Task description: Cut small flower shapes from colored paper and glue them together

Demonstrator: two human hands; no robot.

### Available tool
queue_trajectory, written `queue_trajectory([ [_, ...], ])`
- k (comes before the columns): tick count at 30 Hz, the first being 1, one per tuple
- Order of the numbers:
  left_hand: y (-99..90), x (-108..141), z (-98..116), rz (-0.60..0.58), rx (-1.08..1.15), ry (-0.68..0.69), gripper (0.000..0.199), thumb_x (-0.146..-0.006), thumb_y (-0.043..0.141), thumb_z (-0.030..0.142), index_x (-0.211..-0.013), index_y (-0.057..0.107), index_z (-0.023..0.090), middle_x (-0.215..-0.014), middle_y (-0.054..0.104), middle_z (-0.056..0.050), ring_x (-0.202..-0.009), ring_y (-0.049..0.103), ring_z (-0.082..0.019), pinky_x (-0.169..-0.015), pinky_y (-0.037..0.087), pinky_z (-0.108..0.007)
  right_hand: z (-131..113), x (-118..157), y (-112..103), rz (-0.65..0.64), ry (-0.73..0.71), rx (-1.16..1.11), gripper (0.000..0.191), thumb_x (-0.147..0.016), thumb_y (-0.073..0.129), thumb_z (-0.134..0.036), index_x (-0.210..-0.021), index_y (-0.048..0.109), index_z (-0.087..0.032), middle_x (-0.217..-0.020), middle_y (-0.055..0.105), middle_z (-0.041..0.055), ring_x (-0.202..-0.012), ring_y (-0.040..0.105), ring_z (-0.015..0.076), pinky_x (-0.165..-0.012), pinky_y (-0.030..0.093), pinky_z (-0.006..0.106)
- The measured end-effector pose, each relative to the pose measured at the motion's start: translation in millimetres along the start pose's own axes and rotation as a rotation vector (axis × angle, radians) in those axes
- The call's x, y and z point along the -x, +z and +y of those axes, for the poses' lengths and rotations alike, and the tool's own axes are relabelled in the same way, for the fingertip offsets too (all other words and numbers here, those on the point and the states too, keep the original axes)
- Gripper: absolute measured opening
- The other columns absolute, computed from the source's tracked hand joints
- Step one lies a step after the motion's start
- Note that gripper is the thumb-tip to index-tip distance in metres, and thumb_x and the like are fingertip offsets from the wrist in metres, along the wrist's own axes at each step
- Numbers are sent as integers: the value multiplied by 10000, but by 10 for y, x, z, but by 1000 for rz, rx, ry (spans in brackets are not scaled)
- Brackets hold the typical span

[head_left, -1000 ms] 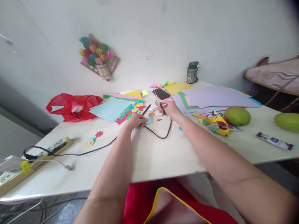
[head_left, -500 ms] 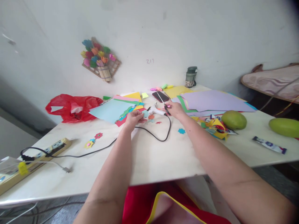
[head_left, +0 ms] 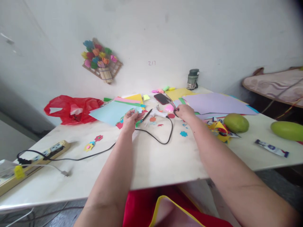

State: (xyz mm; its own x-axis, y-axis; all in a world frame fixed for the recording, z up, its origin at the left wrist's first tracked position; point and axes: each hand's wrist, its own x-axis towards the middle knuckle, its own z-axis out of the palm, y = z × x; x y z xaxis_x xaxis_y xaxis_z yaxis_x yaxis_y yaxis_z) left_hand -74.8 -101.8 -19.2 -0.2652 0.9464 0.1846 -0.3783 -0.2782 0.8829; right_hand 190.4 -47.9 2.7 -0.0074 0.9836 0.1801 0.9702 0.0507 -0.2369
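Observation:
Between the fingertips of my left hand [head_left: 131, 120] is a small light blue paper piece [head_left: 137, 110]. My right hand [head_left: 186, 112] is closed on the scissors [head_left: 172, 104], whose blades point away toward the phone [head_left: 161, 98]. A white glue gun [head_left: 159, 112] with a black cord lies between both hands. Small paper pieces are scattered near it, among them an orange one [head_left: 152, 119] and a pink round one [head_left: 169, 108]. A blue paper flower [head_left: 183, 134] lies nearer the front. At the left are a red paper flower [head_left: 98, 138] and a yellow one [head_left: 89, 147].
A red plastic bag [head_left: 68, 110] and a power strip [head_left: 50, 151] are at left. Light blue sheets [head_left: 111, 112] lie behind my left hand. On the right are purple sheets [head_left: 213, 103], a green fruit [head_left: 236, 123], a tube [head_left: 271, 148] and a cup [head_left: 193, 78].
My left hand has moved slightly left and up with the light blue piece. My right hand has moved right with the scissors, uncovering the pink round piece.

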Motion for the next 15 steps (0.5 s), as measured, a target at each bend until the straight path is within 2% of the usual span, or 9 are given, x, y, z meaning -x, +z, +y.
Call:
queue_trajectory([
  [4, -19, -18, -16, 16, 14, 28, 407, -626, 797, 192, -872, 473, 178, -710, 669, -4, -773, 718, -213, -713, 572, -304, 1, 5, -14, -56, 60, 44, 359, -829, 544, -333, -1091, 684, -132, -1136, 663, 182, -1066, 618, 304, -814, 495, 367],
  [7, -27, -23, -24, 11, 27, 29, 367, -635, 791, 184, -848, 494, 164, -718, 676, -13, -743, 717, -200, -690, 573, -284, -8, 11, -9, -92, 91, 57, 355, -820, 558, -291, -1100, 680, -110, -1136, 657, 199, -1080, 614, 300, -821, 496, 358],
  [15, -27, -2, -4, -30, 69, -7, 324, -640, 794, 194, -811, 521, 164, -688, 674, -16, -764, 722, -220, -647, 567, -256, -41, 25, 30, -93, 133, 95, 390, -782, 576, -225, -1136, 666, -88, -1145, 649, 210, -1082, 614, 298, -821, 494, 351],
])
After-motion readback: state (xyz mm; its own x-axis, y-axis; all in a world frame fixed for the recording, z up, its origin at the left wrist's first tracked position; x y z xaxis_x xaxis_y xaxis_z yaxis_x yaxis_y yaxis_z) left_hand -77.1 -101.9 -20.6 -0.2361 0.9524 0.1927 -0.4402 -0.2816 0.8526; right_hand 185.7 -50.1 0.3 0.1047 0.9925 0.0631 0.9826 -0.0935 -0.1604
